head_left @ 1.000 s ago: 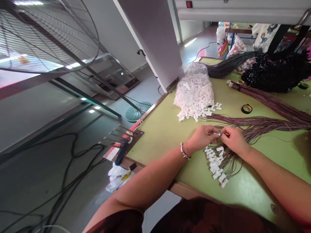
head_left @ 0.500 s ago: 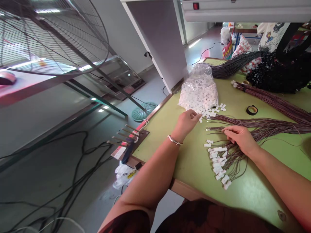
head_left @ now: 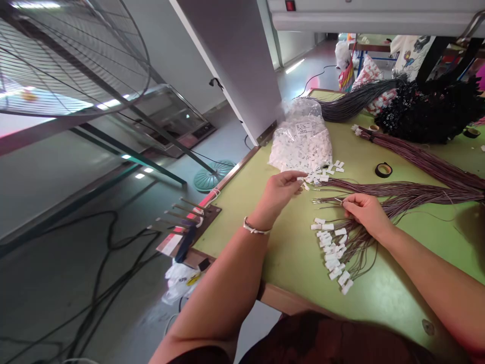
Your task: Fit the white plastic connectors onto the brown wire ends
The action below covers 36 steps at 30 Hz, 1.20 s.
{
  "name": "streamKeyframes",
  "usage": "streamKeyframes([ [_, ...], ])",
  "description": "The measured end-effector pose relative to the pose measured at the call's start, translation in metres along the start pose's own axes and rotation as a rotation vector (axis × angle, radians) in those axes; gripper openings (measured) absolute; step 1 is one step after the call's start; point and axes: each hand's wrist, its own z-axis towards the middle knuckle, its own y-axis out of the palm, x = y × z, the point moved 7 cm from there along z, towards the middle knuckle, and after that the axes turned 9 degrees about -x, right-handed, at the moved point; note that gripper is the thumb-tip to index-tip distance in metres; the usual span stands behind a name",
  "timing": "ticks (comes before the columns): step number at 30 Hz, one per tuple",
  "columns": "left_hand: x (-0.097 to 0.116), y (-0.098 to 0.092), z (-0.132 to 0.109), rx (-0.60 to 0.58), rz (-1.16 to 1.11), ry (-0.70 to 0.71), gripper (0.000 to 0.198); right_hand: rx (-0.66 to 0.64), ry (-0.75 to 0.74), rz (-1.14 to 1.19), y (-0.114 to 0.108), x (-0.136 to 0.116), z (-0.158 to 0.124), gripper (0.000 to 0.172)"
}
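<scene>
My left hand, with a bracelet at the wrist, is at the edge of a loose pile of white connector housings. Its thumb and fingers pinch at a small white piece, which looks like one of these housings. My right hand is closed on a thin dark wire, whose light tip sticks out past the fingertips to the left. Below this hand, several wires end in white connectors lying in a cluster. A bundle of brown wires runs rightward behind the right hand.
A clear bag of white housings stands behind the pile. Black tape lies near another tied wire bundle. Black parts are heaped at the back right. A pegged holder sits at the table's left edge; a fan stands beyond.
The view has turned slightly, shifting the scene leftward. My left hand's fingers have straightened and closed at the pile. A wire tip now shows beyond my right fingertips.
</scene>
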Motion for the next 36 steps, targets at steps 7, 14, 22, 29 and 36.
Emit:
streamKeyframes([
  [7, 0.001, 0.055, -0.009, -0.268, -0.421, -0.026, 0.037, 0.051, -0.042, -0.009, -0.002, -0.007, -0.003, 0.018],
  [14, -0.016, 0.083, -0.012, -0.41, -0.573, -0.158, 0.023, 0.088, -0.103, -0.062, -0.004, -0.01, -0.005, 0.013],
  [22, -0.017, 0.086, -0.014, -0.433, -0.608, -0.199, 0.021, 0.095, -0.128, -0.165, -0.001, -0.017, -0.008, 0.013],
  [29, -0.016, 0.081, -0.013, -0.38, -0.663, -0.17, 0.019, 0.1, -0.122, -0.176, -0.003, -0.014, -0.008, 0.011],
  [36, -0.019, 0.079, -0.01, -0.383, -0.599, -0.151, 0.018, 0.085, -0.149, -0.213, -0.001, -0.015, -0.008, 0.01],
])
